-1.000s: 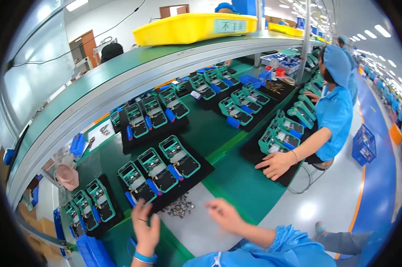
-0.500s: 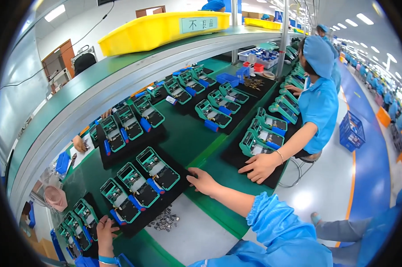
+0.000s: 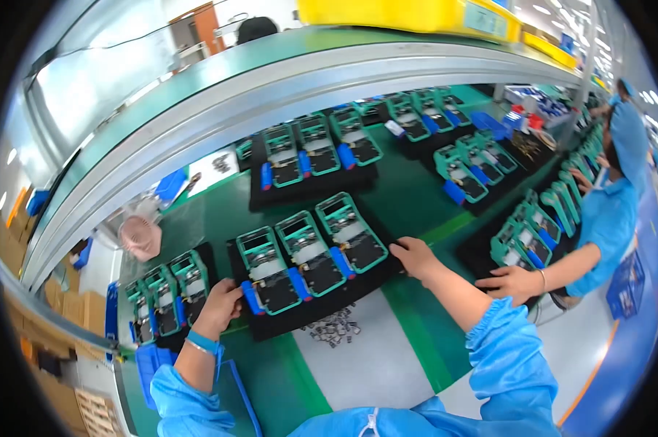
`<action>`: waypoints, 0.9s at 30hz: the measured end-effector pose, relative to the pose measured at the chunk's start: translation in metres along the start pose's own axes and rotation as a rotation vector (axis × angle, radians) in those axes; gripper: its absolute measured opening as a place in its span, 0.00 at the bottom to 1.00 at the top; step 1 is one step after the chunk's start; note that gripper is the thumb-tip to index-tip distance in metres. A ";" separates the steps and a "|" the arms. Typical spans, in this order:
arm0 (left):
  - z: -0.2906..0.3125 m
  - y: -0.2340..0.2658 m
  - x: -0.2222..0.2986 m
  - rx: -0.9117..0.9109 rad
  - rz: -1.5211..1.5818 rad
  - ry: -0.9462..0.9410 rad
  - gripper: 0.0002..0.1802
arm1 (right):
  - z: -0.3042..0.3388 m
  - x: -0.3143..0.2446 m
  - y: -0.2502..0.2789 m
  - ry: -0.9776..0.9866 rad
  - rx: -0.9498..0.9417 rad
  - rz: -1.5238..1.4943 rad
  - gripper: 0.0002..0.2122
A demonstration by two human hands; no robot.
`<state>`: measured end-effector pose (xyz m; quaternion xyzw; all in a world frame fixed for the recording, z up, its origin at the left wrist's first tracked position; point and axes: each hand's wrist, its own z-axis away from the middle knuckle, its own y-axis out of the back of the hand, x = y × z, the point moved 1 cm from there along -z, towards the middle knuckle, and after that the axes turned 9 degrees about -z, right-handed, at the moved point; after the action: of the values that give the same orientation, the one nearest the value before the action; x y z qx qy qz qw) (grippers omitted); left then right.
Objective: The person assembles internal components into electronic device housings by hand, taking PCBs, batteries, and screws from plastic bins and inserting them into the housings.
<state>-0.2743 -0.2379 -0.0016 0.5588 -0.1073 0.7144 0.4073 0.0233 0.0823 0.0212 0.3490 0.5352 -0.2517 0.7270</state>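
Observation:
Three green device frames stand in a row on a black mat (image 3: 271, 327): the left frame (image 3: 265, 269), the middle frame (image 3: 311, 251) and the right frame (image 3: 352, 231). Each has dark boards inside and a blue cylinder at its lower left corner. My left hand (image 3: 220, 306) is closed on the mat's left edge, its fingers curled at the near corner. At the opposite edge, my right hand (image 3: 415, 257) pinches the mat's right side, with some fingertips hidden. Small metallic parts (image 3: 333, 326) lie in a pile just in front of the mat.
Similar frames sit on a mat at left (image 3: 158, 298), one behind (image 3: 314, 149) and others at right. A co-worker's hand (image 3: 509, 282) rests by the right-hand mat. Beyond are a pink fan (image 3: 140, 237), a metal-edged shelf (image 3: 271, 69) and a yellow bin (image 3: 402, 16).
My view has swung left, so the scene sits further right. Both hands keep hold of the mat, which now lies straighter before me and nearer the mat behind.

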 end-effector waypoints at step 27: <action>-0.020 -0.249 0.182 -0.249 -0.025 -0.324 0.12 | -0.033 -0.021 0.280 0.328 0.434 0.234 0.12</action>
<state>-0.1219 0.0190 0.0770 0.6129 -0.2520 0.5913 0.4597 0.2043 0.2843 0.1023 0.5916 0.5352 -0.2149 0.5633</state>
